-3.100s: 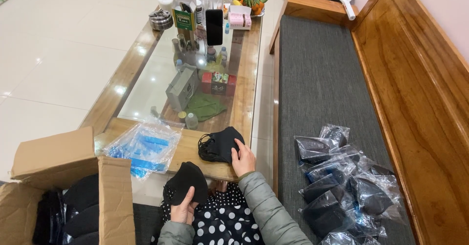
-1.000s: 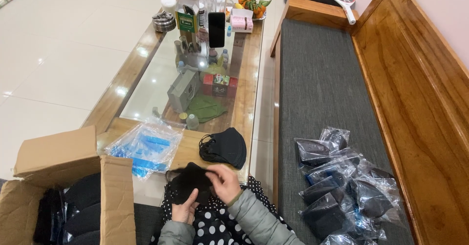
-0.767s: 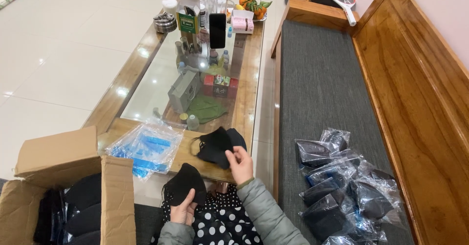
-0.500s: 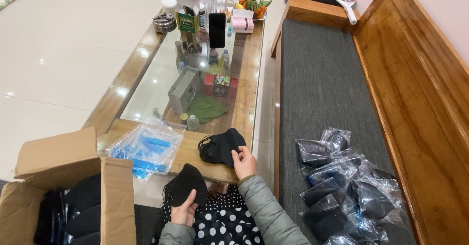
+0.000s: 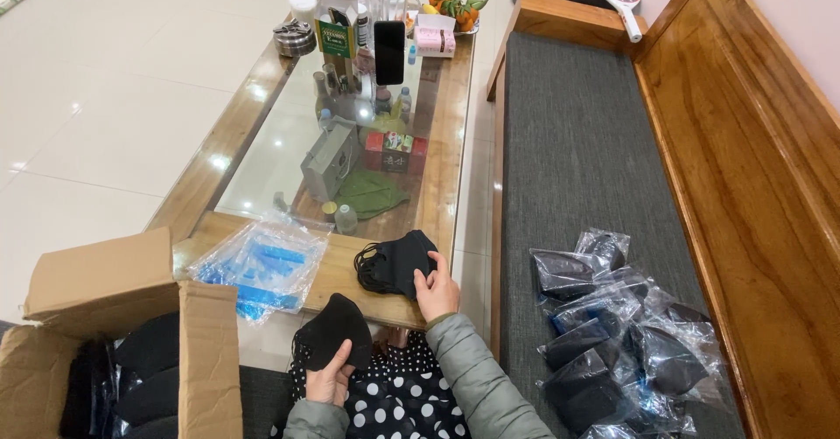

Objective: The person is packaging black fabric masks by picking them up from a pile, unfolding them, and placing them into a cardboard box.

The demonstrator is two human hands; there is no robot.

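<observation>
Resting on the coffee table's (image 5: pixel 346 273) near wooden edge, a stack of black fabric face masks (image 5: pixel 395 262), ear loops splayed left; right hand (image 5: pixel 437 290) pressing it, fingers open. Left hand (image 5: pixel 331 379) pinches one folded black mask (image 5: pixel 333 330) over lap.

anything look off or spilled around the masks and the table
Nothing spilled or damaged. The stack of black masks under the right hand overhangs the table edge slightly, and the clear bags lie crumpled beside it.
</observation>
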